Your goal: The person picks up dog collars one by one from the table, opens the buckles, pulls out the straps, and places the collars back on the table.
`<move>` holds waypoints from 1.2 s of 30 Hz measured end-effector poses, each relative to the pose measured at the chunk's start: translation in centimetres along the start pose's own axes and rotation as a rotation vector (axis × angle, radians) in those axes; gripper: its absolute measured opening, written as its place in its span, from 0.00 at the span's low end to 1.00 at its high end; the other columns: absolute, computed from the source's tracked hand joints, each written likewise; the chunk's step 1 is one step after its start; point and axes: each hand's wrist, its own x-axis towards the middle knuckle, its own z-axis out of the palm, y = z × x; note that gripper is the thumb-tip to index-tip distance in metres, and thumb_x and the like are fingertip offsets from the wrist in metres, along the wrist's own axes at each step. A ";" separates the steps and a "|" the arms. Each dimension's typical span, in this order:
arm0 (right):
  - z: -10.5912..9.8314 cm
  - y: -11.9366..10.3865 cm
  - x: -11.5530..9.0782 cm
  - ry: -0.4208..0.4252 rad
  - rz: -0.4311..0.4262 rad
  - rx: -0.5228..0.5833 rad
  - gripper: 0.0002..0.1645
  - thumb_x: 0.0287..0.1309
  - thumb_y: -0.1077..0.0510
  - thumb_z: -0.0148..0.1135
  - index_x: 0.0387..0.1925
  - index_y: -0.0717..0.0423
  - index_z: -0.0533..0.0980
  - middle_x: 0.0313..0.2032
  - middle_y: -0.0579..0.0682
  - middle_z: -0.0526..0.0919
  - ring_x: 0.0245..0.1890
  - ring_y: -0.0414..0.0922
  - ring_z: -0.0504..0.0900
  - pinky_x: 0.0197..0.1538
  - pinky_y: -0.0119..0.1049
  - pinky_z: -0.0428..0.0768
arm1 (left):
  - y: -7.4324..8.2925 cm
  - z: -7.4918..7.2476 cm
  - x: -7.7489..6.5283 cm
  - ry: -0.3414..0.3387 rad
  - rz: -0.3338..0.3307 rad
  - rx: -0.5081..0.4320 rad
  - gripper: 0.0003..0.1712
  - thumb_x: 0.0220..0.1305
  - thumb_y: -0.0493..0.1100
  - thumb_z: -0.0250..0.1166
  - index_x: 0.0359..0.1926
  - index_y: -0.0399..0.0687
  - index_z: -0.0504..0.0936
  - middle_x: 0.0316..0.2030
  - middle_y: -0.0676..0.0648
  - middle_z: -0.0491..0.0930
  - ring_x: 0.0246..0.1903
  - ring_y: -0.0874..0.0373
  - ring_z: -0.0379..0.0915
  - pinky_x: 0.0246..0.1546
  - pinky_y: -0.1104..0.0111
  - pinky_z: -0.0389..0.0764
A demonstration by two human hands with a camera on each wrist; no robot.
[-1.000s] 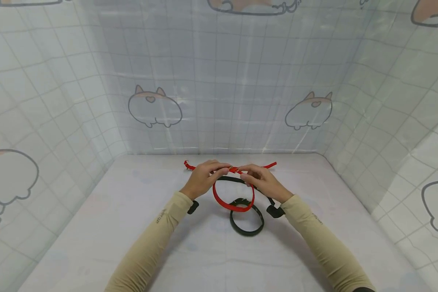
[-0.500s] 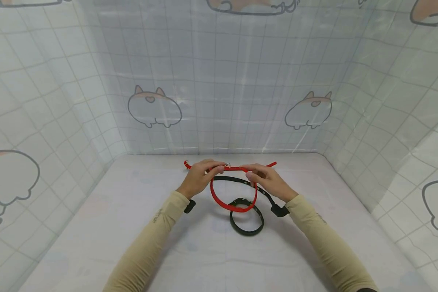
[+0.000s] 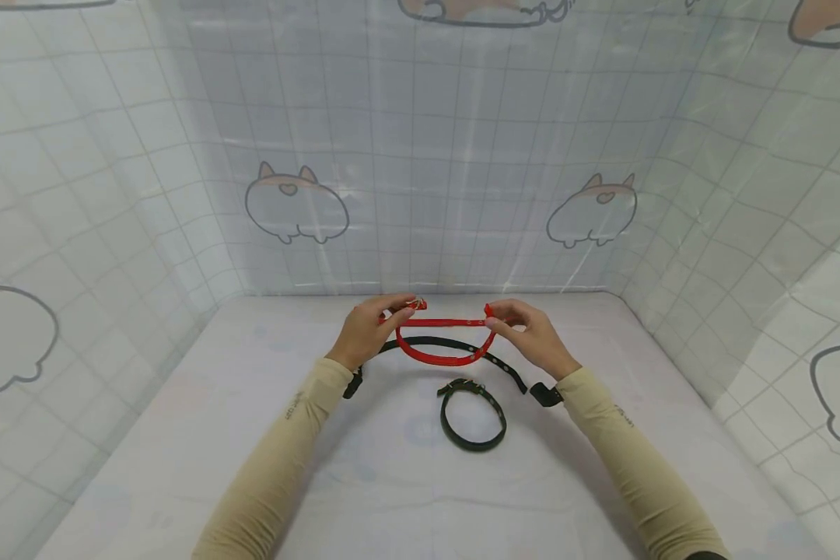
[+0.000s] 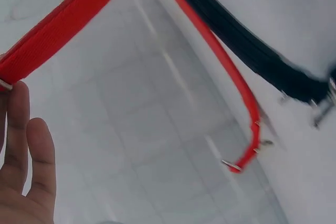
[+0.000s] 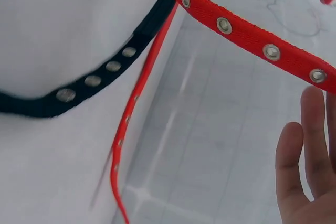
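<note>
My left hand pinches the buckle end of a red collar, with its metal buckle showing past the fingertips. The opposite end, lined with metal eyelets, is pinched by my right hand. Between the hands the collar sags in a curve above the table, its two ends apart. In the right wrist view the held collar shows several eyelets. Behind it a second red collar lies stretched out on the table. A dark collar lies unfastened in an arc just in front of that one.
A dark collar fastened into a loop lies nearer on the white table. Gridded white sheeting with cartoon drawings rises at the back and both sides. Black wrist straps hang below the sleeves.
The red collar's ends have come apart; they met between the hands a second ago. Both hands have spread outward and risen slightly, and the collar's curve has lifted and flattened.
</note>
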 end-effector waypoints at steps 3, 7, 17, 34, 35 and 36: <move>-0.3 0.8 0.1 0.035 -0.006 -0.027 0.19 0.56 0.45 0.63 0.49 0.44 0.77 0.42 0.40 0.80 0.41 0.43 0.78 0.45 0.43 0.76 | -1.4 -0.1 0.0 -0.014 -0.015 0.038 0.23 0.65 0.57 0.56 0.59 0.60 0.75 0.44 0.59 0.80 0.41 0.64 0.73 0.41 0.63 0.77; -0.6 1.7 0.1 0.049 -0.005 -0.043 0.19 0.56 0.48 0.64 0.49 0.48 0.77 0.42 0.40 0.80 0.40 0.42 0.78 0.44 0.42 0.76 | -3.1 0.0 -0.2 -0.036 -0.020 0.071 0.24 0.65 0.59 0.54 0.60 0.60 0.74 0.47 0.57 0.79 0.43 0.61 0.74 0.45 0.59 0.76; -1.2 3.4 -0.3 0.056 0.034 -0.115 0.19 0.57 0.50 0.64 0.49 0.50 0.76 0.40 0.43 0.81 0.40 0.42 0.78 0.42 0.45 0.76 | -5.1 -0.6 -0.8 -0.085 -0.057 0.184 0.24 0.67 0.55 0.54 0.63 0.61 0.71 0.52 0.55 0.77 0.47 0.58 0.72 0.45 0.61 0.75; -3.3 6.1 -2.5 -0.082 0.244 -0.351 0.15 0.55 0.48 0.65 0.43 0.50 0.79 0.38 0.45 0.82 0.39 0.46 0.78 0.42 0.45 0.75 | -7.4 -1.8 -2.4 -0.178 -0.214 0.291 0.26 0.64 0.51 0.60 0.63 0.56 0.69 0.44 0.50 0.81 0.44 0.52 0.75 0.43 0.57 0.76; -3.4 6.2 -2.5 -0.093 0.254 -0.358 0.16 0.55 0.48 0.65 0.43 0.50 0.79 0.38 0.45 0.82 0.39 0.46 0.78 0.42 0.45 0.75 | -7.6 -1.8 -2.5 -0.181 -0.225 0.298 0.26 0.64 0.51 0.60 0.63 0.56 0.69 0.44 0.50 0.81 0.44 0.52 0.76 0.43 0.56 0.76; -3.4 6.2 -2.5 -0.103 0.262 -0.364 0.16 0.55 0.48 0.65 0.43 0.50 0.79 0.38 0.45 0.82 0.39 0.46 0.78 0.42 0.45 0.75 | -7.8 -1.8 -2.5 -0.184 -0.235 0.303 0.27 0.64 0.50 0.60 0.63 0.55 0.68 0.43 0.49 0.81 0.43 0.52 0.76 0.44 0.56 0.76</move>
